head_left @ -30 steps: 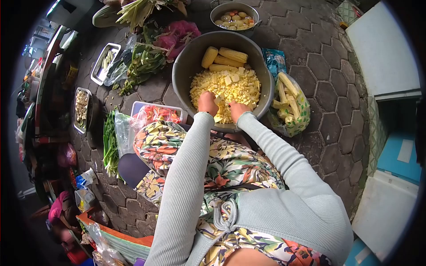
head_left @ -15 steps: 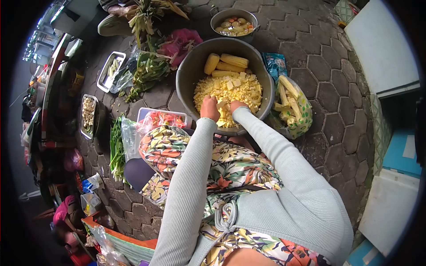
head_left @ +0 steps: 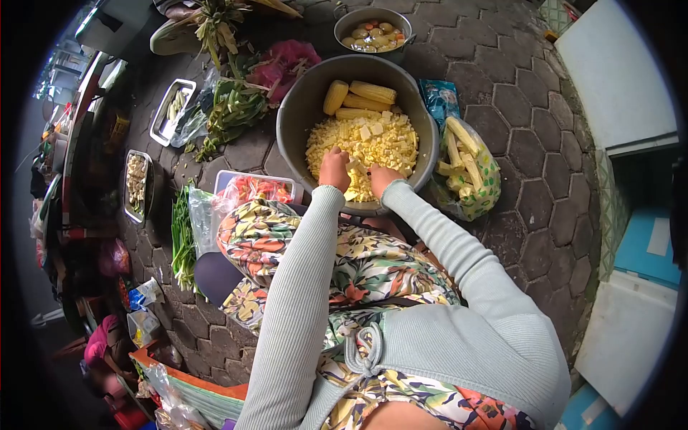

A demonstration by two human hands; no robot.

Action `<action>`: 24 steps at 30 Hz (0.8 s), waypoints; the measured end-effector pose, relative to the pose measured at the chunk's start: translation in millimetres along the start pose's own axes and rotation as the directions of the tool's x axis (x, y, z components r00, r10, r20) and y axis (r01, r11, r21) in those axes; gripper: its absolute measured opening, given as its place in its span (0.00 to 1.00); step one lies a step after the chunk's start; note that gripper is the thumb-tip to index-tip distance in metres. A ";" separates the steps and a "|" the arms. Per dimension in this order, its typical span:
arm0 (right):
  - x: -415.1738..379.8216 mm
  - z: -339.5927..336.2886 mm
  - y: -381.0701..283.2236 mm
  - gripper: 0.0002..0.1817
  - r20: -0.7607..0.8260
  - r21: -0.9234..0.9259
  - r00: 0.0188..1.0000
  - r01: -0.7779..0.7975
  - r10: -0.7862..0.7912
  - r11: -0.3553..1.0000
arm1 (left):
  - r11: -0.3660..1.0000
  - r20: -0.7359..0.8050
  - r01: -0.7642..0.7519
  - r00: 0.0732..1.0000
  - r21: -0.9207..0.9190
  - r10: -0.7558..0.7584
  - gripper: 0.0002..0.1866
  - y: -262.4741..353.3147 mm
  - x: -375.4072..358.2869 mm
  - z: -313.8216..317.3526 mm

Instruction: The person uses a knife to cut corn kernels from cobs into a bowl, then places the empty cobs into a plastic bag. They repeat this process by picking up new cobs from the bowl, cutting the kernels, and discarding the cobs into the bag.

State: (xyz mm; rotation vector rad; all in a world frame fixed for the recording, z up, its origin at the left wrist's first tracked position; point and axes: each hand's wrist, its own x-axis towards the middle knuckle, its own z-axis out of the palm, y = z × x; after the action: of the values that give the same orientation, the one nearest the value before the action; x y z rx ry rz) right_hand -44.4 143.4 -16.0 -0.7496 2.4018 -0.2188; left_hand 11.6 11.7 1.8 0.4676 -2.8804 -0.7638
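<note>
A large grey tub holds a heap of cut yellow corn kernels, with several pale cubes on top. Whole peeled corn cobs lie at its far side. My left hand is closed low over the near part of the heap, and a small pale yellow piece shows at its fingertips. Just to its right is my right hand, also closed, with a small dark spot by its fingers. What it grips is hidden. Both hands are inside the tub's near rim.
Right of the tub lie a bag of stripped cobs and a blue packet. Behind stands a pot of peeled vegetables in water. On the left are a box of red pieces, green onions, husks and trays.
The view has shifted slightly, so the tub sits a little further left and up. My hands stay close together over the heap, the right one now nearer the tub's front.
</note>
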 end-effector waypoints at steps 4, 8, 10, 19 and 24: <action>19.2 7.0 1.8 0.13 0.030 -0.019 0.999 -0.030 0.030 0.999 | 0.999 0.043 -0.043 0.998 0.001 0.043 0.10 3.1 -1.5 6.3; 38.8 4.8 2.2 0.12 0.100 -0.044 0.990 -0.091 0.095 0.995 | 1.000 0.033 -0.029 0.999 0.013 0.028 0.12 4.4 2.0 1.9; 45.4 8.4 3.3 0.14 0.124 -0.088 0.988 -0.084 0.095 0.993 | 1.000 0.048 -0.022 0.999 0.016 0.022 0.12 2.2 -0.5 -3.2; 6.1 8.3 -0.3 0.16 0.001 0.081 0.991 -0.130 0.131 0.988 | 1.000 0.025 -0.028 0.999 0.003 0.028 0.11 1.3 0.3 2.4; 39.4 18.9 3.9 0.14 0.153 -0.059 0.977 -0.142 0.149 0.988 | 0.998 -0.005 0.062 0.998 -0.034 -0.062 0.09 1.6 -0.3 -5.3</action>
State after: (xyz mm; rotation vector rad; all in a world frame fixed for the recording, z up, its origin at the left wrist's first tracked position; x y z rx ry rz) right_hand -60.8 124.8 -52.3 -0.5858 2.3055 -0.0404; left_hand 12.4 10.7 7.2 0.5561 -2.8544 -0.8180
